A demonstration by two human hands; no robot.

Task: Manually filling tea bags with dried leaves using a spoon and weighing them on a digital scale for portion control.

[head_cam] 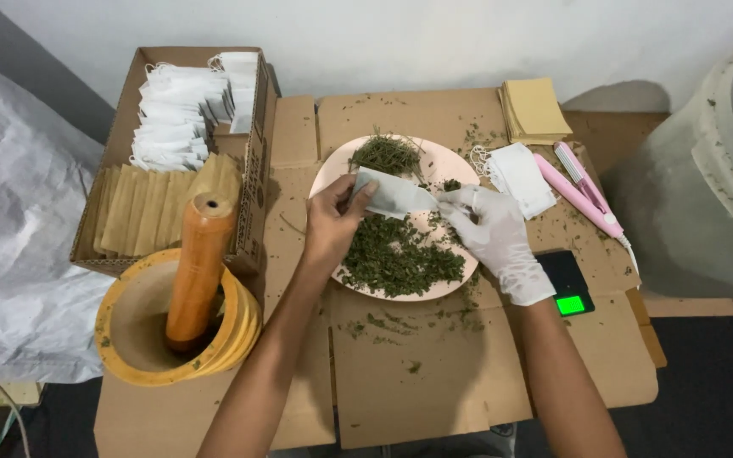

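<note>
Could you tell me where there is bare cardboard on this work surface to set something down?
The widest free patch is the near cardboard, below the pink plate, with only stray herb crumbs. A narrower strip lies between the box of sachets and the plate. The right side is crowded: white bags, pink sealer, scale.

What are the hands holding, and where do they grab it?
A small white paper bag: the left hand pinches its left end, the gloved right hand touches its right tip.
</note>
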